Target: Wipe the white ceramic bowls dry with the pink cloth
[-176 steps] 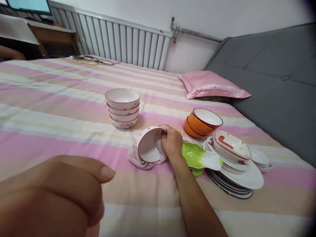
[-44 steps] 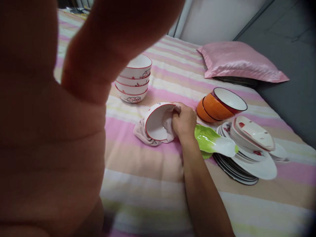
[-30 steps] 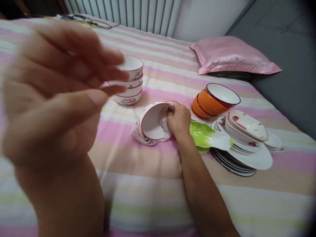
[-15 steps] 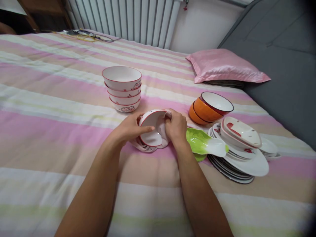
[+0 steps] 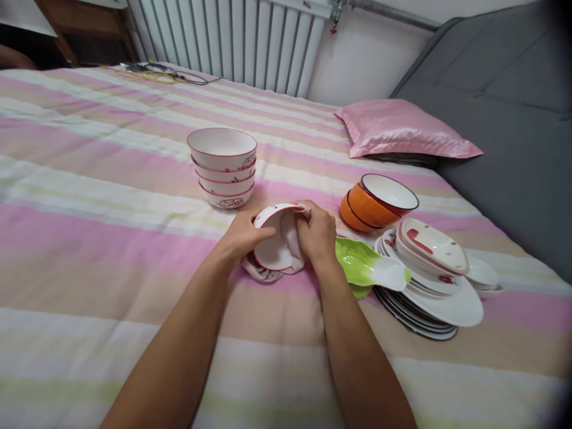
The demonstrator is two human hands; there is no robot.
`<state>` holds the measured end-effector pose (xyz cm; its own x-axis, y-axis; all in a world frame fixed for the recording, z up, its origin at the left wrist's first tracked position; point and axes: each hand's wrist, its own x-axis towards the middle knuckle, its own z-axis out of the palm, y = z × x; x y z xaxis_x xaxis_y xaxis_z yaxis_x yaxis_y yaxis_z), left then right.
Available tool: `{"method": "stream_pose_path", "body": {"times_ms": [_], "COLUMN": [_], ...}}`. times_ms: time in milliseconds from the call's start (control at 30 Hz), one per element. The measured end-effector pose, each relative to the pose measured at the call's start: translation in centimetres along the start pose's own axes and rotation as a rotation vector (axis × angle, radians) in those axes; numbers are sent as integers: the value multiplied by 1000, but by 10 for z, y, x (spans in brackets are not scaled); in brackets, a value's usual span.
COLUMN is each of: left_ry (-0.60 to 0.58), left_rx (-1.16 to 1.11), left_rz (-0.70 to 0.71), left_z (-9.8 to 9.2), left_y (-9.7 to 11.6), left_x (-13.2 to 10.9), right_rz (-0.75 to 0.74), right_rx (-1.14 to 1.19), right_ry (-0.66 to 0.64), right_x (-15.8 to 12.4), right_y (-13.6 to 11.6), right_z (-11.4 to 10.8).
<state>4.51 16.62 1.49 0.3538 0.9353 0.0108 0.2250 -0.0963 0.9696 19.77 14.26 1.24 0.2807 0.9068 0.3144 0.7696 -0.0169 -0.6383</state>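
A white bowl [image 5: 273,247] with a red rim is tilted on its side between my hands, just above the bed. My left hand [image 5: 243,235] grips its left edge, with the thumb inside the rim and the other fingers hidden behind. At the right edge, my right hand [image 5: 316,229] is closed on a pale pink cloth [image 5: 292,241], pressing it over the rim. Part of the cloth hangs inside the bowl and part bunches beneath it. Beyond my left hand stands a stack of several matching red-rimmed bowls [image 5: 223,161].
Orange bowls [image 5: 373,205] are nested at the right. Nearer lie a green-and-white leaf-shaped dish [image 5: 357,262] and a pile of plates [image 5: 465,304] topped by a pinkish bowl [image 5: 433,247]. A pink pillow [image 5: 402,128] rests by the grey headboard [image 5: 504,89]; cables [image 5: 165,74] lie at the far edge.
The view has tilted slightly, so most things sit a little lower. The bowl has turned slightly between my hands; both hands keep their hold.
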Motion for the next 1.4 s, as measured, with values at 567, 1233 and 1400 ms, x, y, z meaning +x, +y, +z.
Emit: {"method": "stream_pose_path", "body": {"times_ms": [567, 1233, 1400], "left_ry": [91, 108, 112], "left_rx": [482, 297, 278], "left_rz": [205, 57, 41], "left_z": [-7, -12, -12], "left_y": [14, 6, 5], "left_x": [-7, -4, -3], "right_rz": [-427, -26, 101], "right_rx": [315, 20, -75], "right_ry": [-47, 89, 68], "right_x": [4, 4, 0], "right_y": [8, 11, 1], "right_z": [9, 2, -8]}}
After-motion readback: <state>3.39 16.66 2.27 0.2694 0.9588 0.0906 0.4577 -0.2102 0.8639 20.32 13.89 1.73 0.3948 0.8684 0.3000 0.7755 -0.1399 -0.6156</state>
